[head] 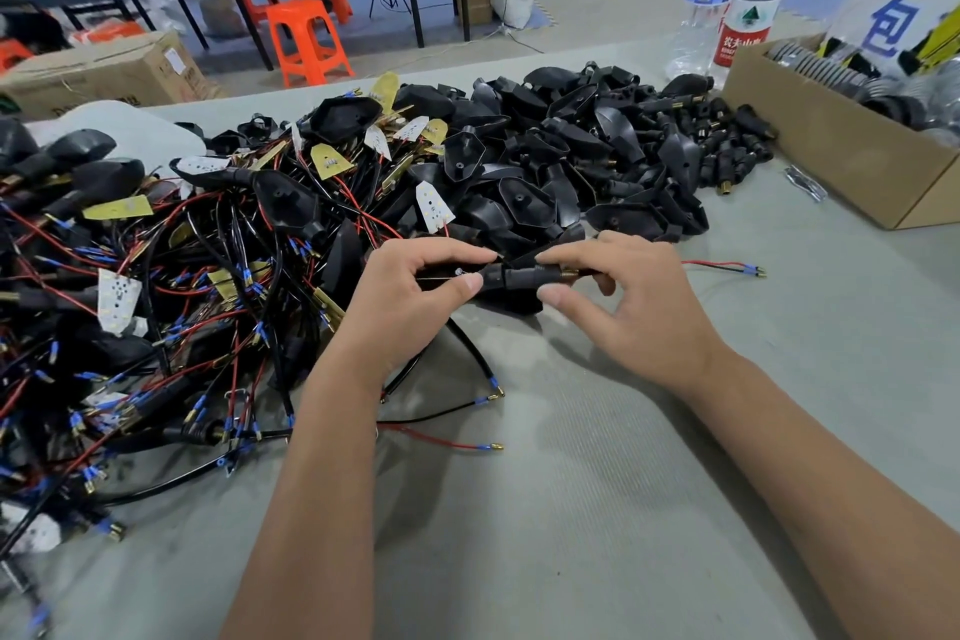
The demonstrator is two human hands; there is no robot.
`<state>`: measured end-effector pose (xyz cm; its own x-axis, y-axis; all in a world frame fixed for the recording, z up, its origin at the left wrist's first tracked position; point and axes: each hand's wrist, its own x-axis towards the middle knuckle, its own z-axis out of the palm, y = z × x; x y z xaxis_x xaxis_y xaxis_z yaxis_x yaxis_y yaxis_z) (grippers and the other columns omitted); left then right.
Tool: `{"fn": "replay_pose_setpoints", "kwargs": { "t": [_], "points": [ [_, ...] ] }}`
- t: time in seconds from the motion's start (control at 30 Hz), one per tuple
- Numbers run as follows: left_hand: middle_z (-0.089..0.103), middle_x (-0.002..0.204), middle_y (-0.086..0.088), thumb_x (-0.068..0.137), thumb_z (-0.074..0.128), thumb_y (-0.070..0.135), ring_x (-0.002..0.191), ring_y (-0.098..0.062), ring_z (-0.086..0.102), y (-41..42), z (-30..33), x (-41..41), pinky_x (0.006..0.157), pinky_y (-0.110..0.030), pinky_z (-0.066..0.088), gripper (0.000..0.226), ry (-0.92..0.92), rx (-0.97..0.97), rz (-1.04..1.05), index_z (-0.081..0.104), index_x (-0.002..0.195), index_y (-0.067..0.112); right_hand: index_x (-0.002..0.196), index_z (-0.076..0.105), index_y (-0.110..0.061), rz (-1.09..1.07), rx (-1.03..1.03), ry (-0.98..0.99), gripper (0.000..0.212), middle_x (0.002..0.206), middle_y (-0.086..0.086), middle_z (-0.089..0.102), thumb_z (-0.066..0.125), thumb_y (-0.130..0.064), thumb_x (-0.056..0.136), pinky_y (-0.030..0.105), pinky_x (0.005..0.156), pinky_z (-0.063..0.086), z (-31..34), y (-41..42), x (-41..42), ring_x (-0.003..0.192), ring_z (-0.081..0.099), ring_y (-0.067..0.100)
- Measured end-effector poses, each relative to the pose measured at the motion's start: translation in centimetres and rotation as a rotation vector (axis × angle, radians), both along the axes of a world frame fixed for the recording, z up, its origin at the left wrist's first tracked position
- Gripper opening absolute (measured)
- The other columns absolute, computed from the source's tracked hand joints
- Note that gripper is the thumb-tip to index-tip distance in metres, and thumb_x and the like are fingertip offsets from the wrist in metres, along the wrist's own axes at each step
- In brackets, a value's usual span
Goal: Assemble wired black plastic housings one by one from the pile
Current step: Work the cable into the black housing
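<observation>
Both hands hold one black plastic housing [511, 276] just above the table, in front of the pile. My left hand [415, 291] pinches its left end between thumb and fingers. My right hand [628, 296] grips its right end, where a brass tip sticks out. A red and black wire pair [727, 267] with a blue terminal trails right from behind my right hand. The pile of empty black housings [571, 156] lies behind my hands. A tangle of wired housings and LED boards [171, 286] fills the left of the table.
A cardboard box [831, 156] of round parts stands at the right. Two plastic water bottles [737, 0] stand behind it. Loose wires with blue terminals [457, 442] lie near my left forearm. The grey table cover [571, 509] stretches toward me. Orange stools and another table stand beyond.
</observation>
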<state>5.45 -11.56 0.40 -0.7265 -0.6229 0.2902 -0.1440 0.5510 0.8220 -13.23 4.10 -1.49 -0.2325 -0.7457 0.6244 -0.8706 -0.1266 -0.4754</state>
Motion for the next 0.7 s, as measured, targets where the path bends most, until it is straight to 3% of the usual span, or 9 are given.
{"fn": "replay_pose_setpoints", "kwargs": {
  "t": [0.13, 0.23, 0.33, 0.53, 0.7],
  "points": [
    [0.079, 0.096, 0.011, 0.089, 0.075, 0.005, 0.094, -0.007, 0.073, 0.16, 0.22, 0.07, 0.089, -0.026, 0.056, 0.028, -0.022, -0.021, 0.012, 0.082, 0.105, 0.027, 0.105, 0.08, -0.026, -0.033, -0.019, -0.056, 0.013, 0.077, -0.019, 0.061, 0.076, -0.028, 0.092, 0.037, 0.082, 0.042, -0.13, 0.06, 0.03, 0.076, 0.055, 0.01],
    [0.078, 0.099, 0.013, 0.087, 0.077, 0.006, 0.098, -0.001, 0.071, 0.31, 0.38, 0.09, 0.091, -0.019, 0.054, 0.029, -0.042, -0.055, 0.015, 0.081, 0.106, 0.027, 0.103, 0.08, -0.023, -0.059, -0.034, -0.085, 0.016, 0.082, -0.016, 0.068, 0.082, -0.025, 0.087, 0.043, 0.083, 0.046, -0.21, -0.03, 0.05, 0.077, 0.06, 0.013],
    [0.078, 0.1, 0.014, 0.086, 0.08, 0.007, 0.098, 0.002, 0.071, 0.5, 0.42, 0.03, 0.089, -0.016, 0.053, 0.029, -0.051, -0.065, 0.021, 0.081, 0.107, 0.027, 0.102, 0.08, -0.018, -0.054, -0.048, -0.146, 0.018, 0.093, -0.012, 0.076, 0.084, -0.023, 0.085, 0.039, 0.088, 0.051, -0.36, -0.11, -0.13, 0.087, 0.069, 0.009],
    [0.076, 0.106, 0.014, 0.083, 0.083, 0.012, 0.102, -0.004, 0.071, 0.64, 0.51, 0.01, 0.09, -0.042, 0.058, 0.029, -0.026, -0.058, 0.055, 0.08, 0.108, 0.025, 0.104, 0.08, -0.019, 0.013, -0.011, -0.199, 0.018, 0.092, -0.016, 0.075, 0.083, -0.018, 0.086, 0.031, 0.082, 0.055, -0.68, -0.26, -0.28, 0.089, 0.071, 0.006],
    [0.077, 0.104, 0.011, 0.075, 0.088, 0.009, 0.098, -0.009, 0.073, 0.72, 0.67, -0.02, 0.092, -0.042, 0.058, 0.037, -0.029, -0.045, 0.021, 0.079, 0.108, 0.024, 0.105, 0.079, -0.02, 0.039, 0.023, -0.211, 0.018, 0.095, -0.018, 0.075, 0.082, -0.018, 0.087, 0.029, 0.085, 0.055, -0.71, -0.32, -0.34, 0.091, 0.071, 0.005]
  ]
}}
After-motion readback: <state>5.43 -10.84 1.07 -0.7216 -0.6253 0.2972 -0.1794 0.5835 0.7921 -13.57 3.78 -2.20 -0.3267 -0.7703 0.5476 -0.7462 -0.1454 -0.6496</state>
